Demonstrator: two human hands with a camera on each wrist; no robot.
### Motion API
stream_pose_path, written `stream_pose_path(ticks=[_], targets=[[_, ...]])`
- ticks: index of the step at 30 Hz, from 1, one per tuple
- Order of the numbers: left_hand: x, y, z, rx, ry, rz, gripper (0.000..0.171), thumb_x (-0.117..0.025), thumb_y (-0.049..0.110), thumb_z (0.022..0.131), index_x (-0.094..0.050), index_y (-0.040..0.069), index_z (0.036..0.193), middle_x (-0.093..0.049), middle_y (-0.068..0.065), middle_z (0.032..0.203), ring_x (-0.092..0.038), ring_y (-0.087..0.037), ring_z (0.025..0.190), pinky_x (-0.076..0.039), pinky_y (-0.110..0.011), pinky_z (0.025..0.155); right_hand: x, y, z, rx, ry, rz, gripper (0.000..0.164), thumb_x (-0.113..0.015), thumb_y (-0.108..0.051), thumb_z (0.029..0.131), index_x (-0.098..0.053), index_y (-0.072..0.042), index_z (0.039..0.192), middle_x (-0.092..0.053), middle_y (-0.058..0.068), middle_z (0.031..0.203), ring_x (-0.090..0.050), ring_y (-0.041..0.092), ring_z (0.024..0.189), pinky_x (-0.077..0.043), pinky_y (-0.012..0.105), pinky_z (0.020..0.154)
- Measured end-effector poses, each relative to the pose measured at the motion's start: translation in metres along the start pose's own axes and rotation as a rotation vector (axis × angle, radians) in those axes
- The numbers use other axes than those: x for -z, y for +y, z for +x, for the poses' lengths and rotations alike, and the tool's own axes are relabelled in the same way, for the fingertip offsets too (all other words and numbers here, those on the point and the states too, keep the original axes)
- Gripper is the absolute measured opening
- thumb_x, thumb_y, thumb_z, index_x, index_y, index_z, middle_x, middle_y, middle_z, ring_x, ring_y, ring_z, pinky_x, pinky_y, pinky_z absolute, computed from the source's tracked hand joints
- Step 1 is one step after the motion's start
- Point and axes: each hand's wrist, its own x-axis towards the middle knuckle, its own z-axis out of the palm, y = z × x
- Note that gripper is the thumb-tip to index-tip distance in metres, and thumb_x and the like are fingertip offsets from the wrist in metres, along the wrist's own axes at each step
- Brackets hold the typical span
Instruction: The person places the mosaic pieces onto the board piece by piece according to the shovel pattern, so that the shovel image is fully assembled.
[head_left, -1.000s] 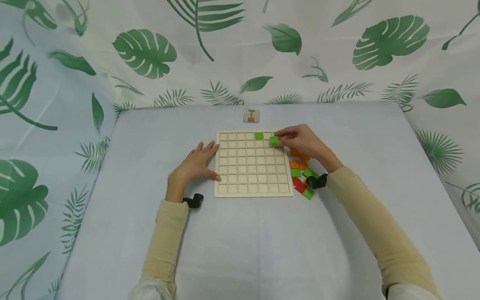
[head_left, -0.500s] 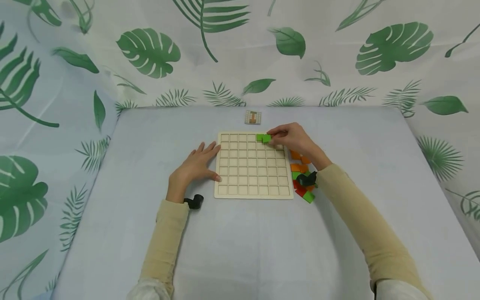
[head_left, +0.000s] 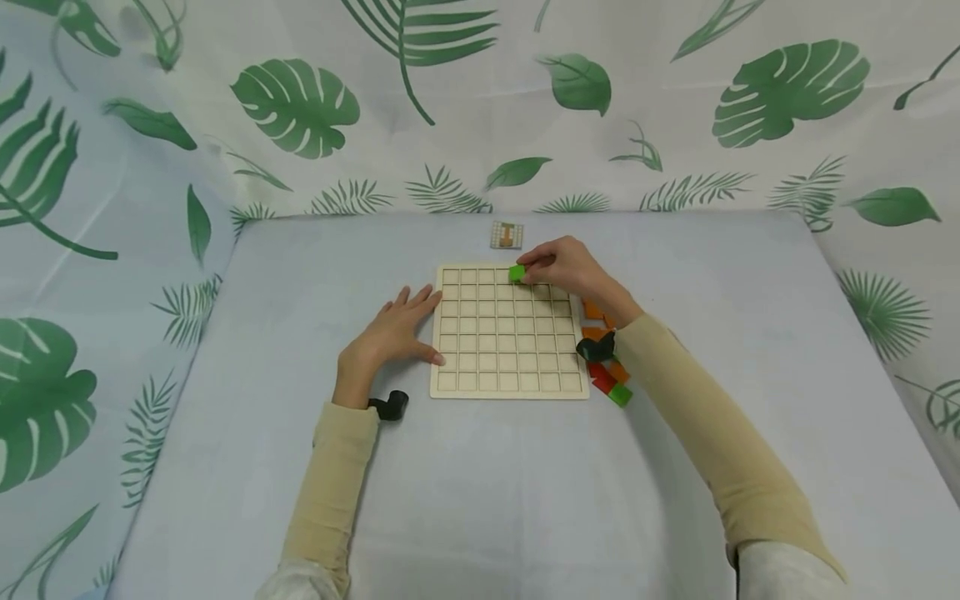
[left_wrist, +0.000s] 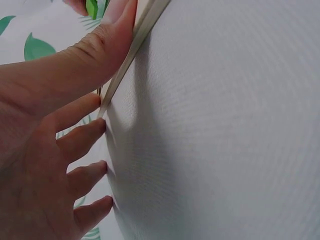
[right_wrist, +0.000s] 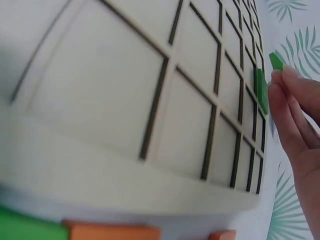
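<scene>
My right hand (head_left: 564, 265) pinches a small green square tile (right_wrist: 276, 61) between thumb and fingers, over the far row of a pale wooden grid board (head_left: 488, 343). In the right wrist view a second green tile (right_wrist: 262, 91) sits on the board just beneath the held one; in the head view the held tile covers it. My left hand (head_left: 390, 335) lies with fingers spread at the board's left edge. Its thumb (left_wrist: 102, 45) rests on the board's rim, and its fingertips touch the table beside the board.
Loose orange tiles (head_left: 593, 310), a red tile (head_left: 603, 383) and a green tile (head_left: 620, 394) lie along the board's right side, partly hidden under the right wrist. A small patterned card (head_left: 507, 235) lies behind the board. A leaf-print cloth (head_left: 450, 100) hangs at the back.
My right hand has carried the green tile leftward along the board's far row, to above the other green tile. The left hand has stayed at the board's edge.
</scene>
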Motion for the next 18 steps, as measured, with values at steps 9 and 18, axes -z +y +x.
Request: stream_pose_path(ticks=[9,18], targets=[[0.0,-0.003,0.001,-0.006,-0.001,0.0,0.114,-0.088,0.035,0.08,-0.017,0.014,0.166,-0.006,-0.007,0.174,0.005,-0.036,0.16,-0.001,-0.055,0.131,-0.005,-0.009,0.01,0.001,-0.024,-0.018,0.031,-0.078,-0.016,0.092,-0.076,-0.005,0.121,-0.077,0.015,0.11,-0.07,0.026,0.1,-0.058,0.043,0.092],[-0.001,-0.002,0.002,0.0,-0.007,-0.001,0.113,-0.088,0.035,0.081,-0.017,0.015,0.166,-0.005,-0.005,0.174,0.006,-0.034,0.161,0.0,-0.053,0.131,-0.008,-0.01,0.015,0.009,-0.036,-0.034,0.032,-0.079,-0.016,0.092,-0.076,-0.005,0.121,-0.077,0.015,0.113,-0.07,0.028,0.104,-0.057,0.045,0.095]])
